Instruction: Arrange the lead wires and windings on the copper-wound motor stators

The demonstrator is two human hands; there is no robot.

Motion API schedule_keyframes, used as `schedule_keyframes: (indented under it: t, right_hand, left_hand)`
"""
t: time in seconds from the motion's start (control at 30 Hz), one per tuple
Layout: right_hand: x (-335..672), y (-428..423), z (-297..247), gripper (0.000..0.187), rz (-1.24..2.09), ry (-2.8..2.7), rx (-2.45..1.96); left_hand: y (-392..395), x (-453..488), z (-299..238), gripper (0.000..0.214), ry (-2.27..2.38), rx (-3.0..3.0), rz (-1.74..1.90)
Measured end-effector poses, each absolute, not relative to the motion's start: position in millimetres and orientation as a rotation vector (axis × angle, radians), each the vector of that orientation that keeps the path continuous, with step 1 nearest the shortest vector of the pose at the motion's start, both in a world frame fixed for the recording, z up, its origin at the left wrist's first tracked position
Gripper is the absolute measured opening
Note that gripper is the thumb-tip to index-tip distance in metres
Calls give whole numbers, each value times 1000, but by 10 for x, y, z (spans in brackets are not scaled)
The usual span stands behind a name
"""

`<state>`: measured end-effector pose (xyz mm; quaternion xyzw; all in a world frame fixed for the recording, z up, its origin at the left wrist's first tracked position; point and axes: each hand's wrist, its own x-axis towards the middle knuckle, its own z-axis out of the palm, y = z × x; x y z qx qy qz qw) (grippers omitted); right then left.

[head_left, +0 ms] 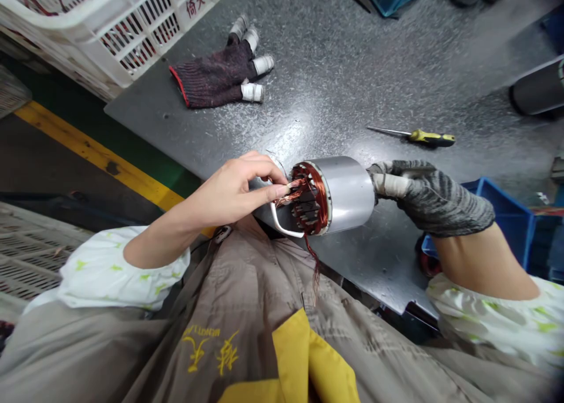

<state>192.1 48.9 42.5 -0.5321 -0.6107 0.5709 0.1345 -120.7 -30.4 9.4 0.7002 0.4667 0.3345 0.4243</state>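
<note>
1. White crate (110,39) sits beyond the bench (352,68), near a glove (215,77).
2. Left hand (229,191) pinches copper leads (291,190) between thumb and fingertips.
3. Stator (328,196), held over the bench edge, looks heavy; its windings (314,198) look delicate, its shell (350,194) slippery but the safer hold.
4. Screwdriver (418,135) lies on open bench.
5. Right hand (429,194), gloved, clenches the shell's far end.

Screwdriver (423,137) — right of glove (211,77) (both on workbench (335,80)).

Worn: khaki work jacket (247,309) | yellow embroidered lettering (211,350) | yellow fabric panel (299,362) | white green-flecked sleeves (101,274) | grey knit glove, white-taped fingertips (434,197)
</note>
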Motion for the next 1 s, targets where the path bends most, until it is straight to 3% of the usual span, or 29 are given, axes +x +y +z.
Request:
schedule_keyframes:
  t: [0.33,0.67,1.0]
  right_hand:
    - [1900,461,463,20,1469,-1875,-1557]
    - [1969,563,331,20,1800,-1680,-1493]
    - [1920,447,422,18,1626,-1715,-1550]
  left_hand:
    - [-312,-1214,87,37,1201,1742,794]
    - [-329,-1217,83,28,1155,1731,832]
    - [-330,-1220,48,25,1148,1719,853]
